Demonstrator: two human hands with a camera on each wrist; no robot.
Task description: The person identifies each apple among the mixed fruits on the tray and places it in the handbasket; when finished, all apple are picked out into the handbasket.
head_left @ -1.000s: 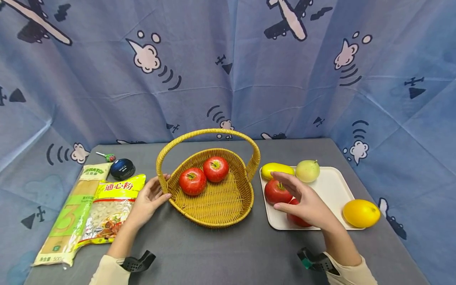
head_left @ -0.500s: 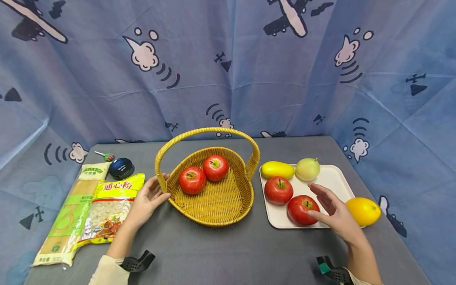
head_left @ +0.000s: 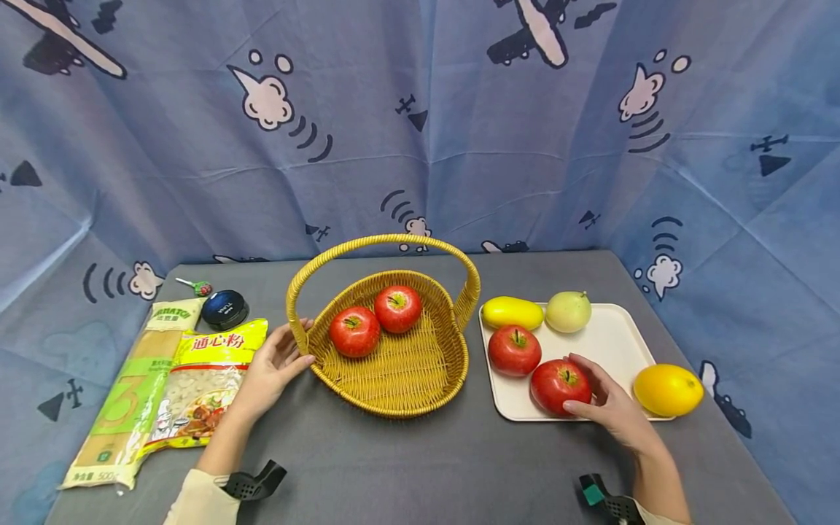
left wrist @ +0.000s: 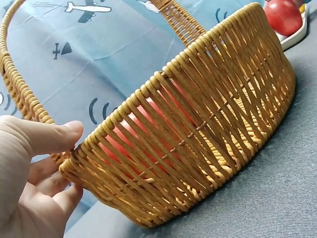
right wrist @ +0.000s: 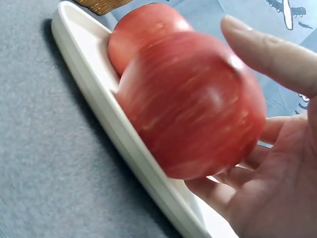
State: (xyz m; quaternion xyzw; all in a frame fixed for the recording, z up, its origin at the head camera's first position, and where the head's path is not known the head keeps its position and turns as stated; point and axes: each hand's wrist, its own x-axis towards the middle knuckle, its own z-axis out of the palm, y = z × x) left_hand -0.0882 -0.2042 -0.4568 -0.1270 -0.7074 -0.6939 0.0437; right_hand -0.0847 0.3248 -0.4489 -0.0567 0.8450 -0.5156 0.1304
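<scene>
My left hand (head_left: 274,368) grips the left end of a yellow wicker basket (head_left: 413,375), by the foot of its arched handle. In the left wrist view the thumb (left wrist: 62,136) lies over the rim, with the fingers below and behind it. Two red apples (head_left: 354,332) sit inside the basket. On the right, my right hand (head_left: 617,408) has its thumb and fingers curled round the right side of a red apple (right wrist: 193,109) at the front of a white tray (head_left: 617,328). Another red apple (head_left: 515,351) lies just behind it.
A yellow mango-like fruit (head_left: 512,312) and a pale green pear (head_left: 568,312) lie at the tray's back; a yellow lemon-like fruit (head_left: 668,390) overlaps its right edge. Left of the basket are a macaroni bag (head_left: 203,394), a noodle pack (head_left: 125,397), a dark round tin (head_left: 225,310) and a lollipop (head_left: 202,289).
My right hand has drawn back from over the tray's left side, then come in round the front apple from the right. The left hand stays at the basket.
</scene>
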